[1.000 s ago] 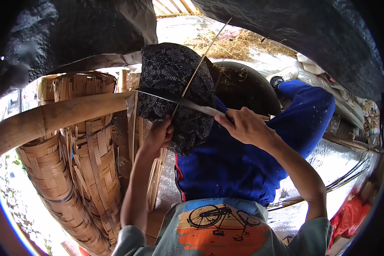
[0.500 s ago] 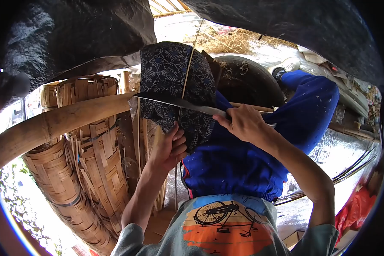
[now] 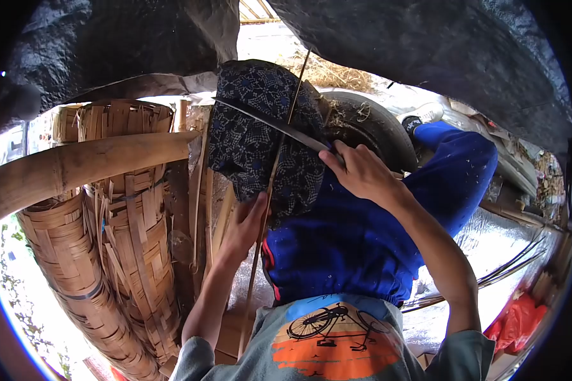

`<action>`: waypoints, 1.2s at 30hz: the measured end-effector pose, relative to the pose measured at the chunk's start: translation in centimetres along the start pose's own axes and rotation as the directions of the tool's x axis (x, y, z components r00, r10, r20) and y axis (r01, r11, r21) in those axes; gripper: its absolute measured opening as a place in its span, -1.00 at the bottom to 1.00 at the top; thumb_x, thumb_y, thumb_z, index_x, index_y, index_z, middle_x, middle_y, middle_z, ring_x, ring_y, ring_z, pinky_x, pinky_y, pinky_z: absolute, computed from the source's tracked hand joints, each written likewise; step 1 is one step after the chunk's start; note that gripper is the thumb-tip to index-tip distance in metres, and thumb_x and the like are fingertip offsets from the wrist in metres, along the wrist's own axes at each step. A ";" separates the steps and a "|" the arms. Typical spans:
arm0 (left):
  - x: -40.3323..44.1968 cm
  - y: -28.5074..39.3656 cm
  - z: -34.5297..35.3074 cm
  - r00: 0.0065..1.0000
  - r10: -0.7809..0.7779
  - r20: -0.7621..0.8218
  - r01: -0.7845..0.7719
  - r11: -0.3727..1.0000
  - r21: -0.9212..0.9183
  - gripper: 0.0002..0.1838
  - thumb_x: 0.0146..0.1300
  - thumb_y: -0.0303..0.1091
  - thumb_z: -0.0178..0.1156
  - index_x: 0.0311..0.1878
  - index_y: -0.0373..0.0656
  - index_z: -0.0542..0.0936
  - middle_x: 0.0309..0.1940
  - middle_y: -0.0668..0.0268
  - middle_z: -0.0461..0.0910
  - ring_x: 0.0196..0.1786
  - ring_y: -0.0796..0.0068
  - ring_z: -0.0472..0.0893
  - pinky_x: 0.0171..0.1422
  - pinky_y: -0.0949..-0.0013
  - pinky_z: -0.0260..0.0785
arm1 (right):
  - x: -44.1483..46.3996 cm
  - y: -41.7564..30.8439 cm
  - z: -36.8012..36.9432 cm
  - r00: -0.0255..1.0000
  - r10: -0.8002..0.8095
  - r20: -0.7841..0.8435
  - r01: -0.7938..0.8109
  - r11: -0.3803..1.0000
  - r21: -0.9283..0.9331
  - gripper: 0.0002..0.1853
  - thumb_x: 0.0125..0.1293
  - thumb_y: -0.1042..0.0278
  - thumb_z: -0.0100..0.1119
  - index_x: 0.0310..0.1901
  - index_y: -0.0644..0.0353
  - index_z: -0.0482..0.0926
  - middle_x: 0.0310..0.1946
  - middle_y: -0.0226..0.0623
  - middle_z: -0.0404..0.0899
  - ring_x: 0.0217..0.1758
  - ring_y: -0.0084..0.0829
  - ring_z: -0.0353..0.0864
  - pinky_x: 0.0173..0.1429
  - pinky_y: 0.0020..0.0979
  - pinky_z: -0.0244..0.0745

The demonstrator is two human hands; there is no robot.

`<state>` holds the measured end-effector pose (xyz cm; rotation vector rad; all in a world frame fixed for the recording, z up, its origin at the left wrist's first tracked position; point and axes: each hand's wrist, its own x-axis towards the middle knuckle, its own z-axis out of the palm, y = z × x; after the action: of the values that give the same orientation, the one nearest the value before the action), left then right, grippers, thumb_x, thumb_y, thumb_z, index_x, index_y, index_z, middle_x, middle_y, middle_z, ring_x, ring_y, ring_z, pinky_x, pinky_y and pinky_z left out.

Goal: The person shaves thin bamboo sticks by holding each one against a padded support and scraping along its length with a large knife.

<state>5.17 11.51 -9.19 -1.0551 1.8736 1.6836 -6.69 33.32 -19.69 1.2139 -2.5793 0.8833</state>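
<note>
My right hand (image 3: 363,170) is closed around the handle of a long knife (image 3: 260,117), whose blade points up and left. Under the blade a thin bamboo strip (image 3: 297,89) runs over a dark patterned cloth (image 3: 251,149) that covers my knee area. My left hand (image 3: 246,223) pinches the strip at the cloth's lower edge, thumb lying along it, other fingers partly hidden. Below that hand, the strip's lower end hangs down beside my shirt. The blade crosses the strip; whether they touch, I cannot tell.
Tall woven bamboo baskets (image 3: 130,241) stand at the left, with a thick bamboo pole (image 3: 89,162) in front of them. A black tire (image 3: 384,130) lies beyond my legs. Dark plastic sheeting (image 3: 419,44) hangs overhead. A red plastic bag (image 3: 516,322) sits at the lower right.
The knife's blade has tilted, its tip now higher. The strip has turned and its lower end shows more plainly below my left hand, whose fingers have straightened somewhat.
</note>
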 end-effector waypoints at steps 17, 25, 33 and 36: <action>1.6 4.3 0.6 0.760 0.646 0.067 -0.370 0.345 0.863 -0.69 0.25 -0.34 0.20 -0.60 -0.21 0.47 -0.70 0.09 0.52 -0.62 0.06 0.57 -0.53 0.16 0.35 | 3.3 -1.8 -4.2 0.751 0.390 0.533 -0.592 0.754 0.283 -0.59 0.36 0.06 0.13 -0.19 0.37 0.55 -0.56 -0.01 0.50 -0.54 -0.13 0.48 -0.41 -0.14 0.41; 3.0 3.9 0.8 0.746 0.653 0.129 -0.342 0.209 0.916 -0.63 0.32 -0.26 0.13 -0.60 -0.23 0.49 -0.71 -0.01 0.50 -0.60 -0.06 0.57 -0.53 0.06 0.38 | 1.4 -0.7 -1.3 0.995 0.098 -0.035 -0.092 0.985 0.149 -0.63 0.31 0.14 0.21 -0.34 0.36 0.48 -0.80 -0.17 0.31 -0.79 -0.23 0.35 -0.67 -0.26 0.34; 4.5 5.8 -0.3 0.706 0.651 0.280 -0.374 0.006 0.928 -0.58 0.30 -0.24 0.15 -0.68 -0.22 0.51 -0.75 0.03 0.48 -0.67 0.04 0.56 -0.57 0.14 0.38 | 1.5 -0.9 -1.2 0.998 0.048 -0.027 -0.044 0.990 0.134 -0.68 0.34 0.20 0.18 -0.24 0.38 0.49 -0.58 -0.16 0.41 -0.83 -0.28 0.27 -0.73 -0.30 0.26; 4.4 5.5 0.2 0.676 0.693 0.252 -0.334 -0.016 0.942 -0.57 0.30 -0.23 0.15 -0.69 -0.21 0.51 -0.74 0.03 0.49 -0.67 0.04 0.56 -0.59 0.15 0.36 | 1.2 -1.4 -1.8 0.997 -0.008 0.071 0.006 1.000 0.024 -0.70 0.36 0.28 0.13 -0.04 0.37 0.51 -0.61 -0.21 0.36 -0.79 -0.36 0.30 -0.71 -0.33 0.25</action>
<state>-1.74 10.49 -8.83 0.0819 3.0513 0.0823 -6.63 32.82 -17.15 1.2829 -2.6253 0.8879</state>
